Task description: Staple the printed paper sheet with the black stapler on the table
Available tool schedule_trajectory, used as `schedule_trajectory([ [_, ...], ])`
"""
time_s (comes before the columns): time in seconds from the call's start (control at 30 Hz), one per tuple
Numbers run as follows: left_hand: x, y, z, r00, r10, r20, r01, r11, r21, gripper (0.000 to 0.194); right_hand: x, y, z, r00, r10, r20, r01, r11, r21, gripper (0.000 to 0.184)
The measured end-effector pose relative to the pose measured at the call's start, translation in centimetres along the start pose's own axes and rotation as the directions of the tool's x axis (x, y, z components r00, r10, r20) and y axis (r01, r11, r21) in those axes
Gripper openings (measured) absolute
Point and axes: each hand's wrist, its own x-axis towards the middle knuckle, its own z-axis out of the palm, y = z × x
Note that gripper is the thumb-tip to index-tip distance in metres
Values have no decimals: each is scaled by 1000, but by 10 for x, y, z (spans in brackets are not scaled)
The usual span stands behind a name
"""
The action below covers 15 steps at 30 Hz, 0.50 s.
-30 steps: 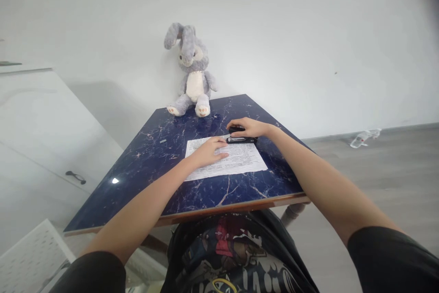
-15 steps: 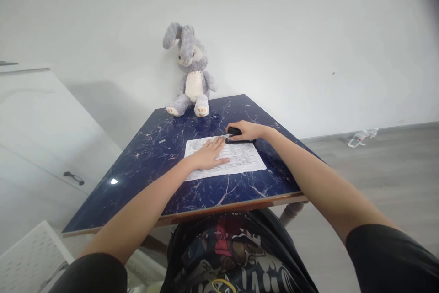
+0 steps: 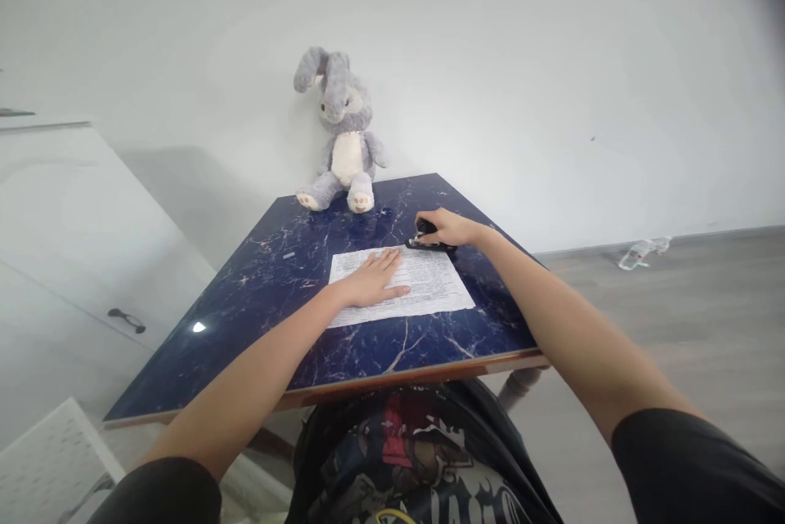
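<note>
My left hand [image 3: 371, 279] lies flat on a printed sheet of paper [image 3: 438, 288], fingers stretched out and the thumb apart. Whether there is more than one sheet I cannot tell. Past the far right edge of the paper, my right hand [image 3: 450, 226] is wrapped around a black stapler [image 3: 423, 239]. The stapler's front end points left and lies beside the paper's top edge. Part of its body is hidden under my fingers.
A grey plush rabbit [image 3: 347, 150] sits at the back of the blue marbled table [image 3: 245, 303], against the wall. A small grey strip [image 3: 289, 256], perhaps staples, lies left of the paper. A white cabinet [image 3: 79, 246] stands at left; a clear plastic bottle [image 3: 638, 253] lies on the floor.
My right hand has moved the stapler slightly up and away from the paper's top edge, tilting its top. My left hand stays on the paper.
</note>
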Motion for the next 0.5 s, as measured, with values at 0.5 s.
schedule_trajectory([
  [0.5, 4, -3, 2, 998, -17, -64, 13, 997, -71, 75, -15, 44, -16, 940, 315, -132, -341, 884, -319, 29],
])
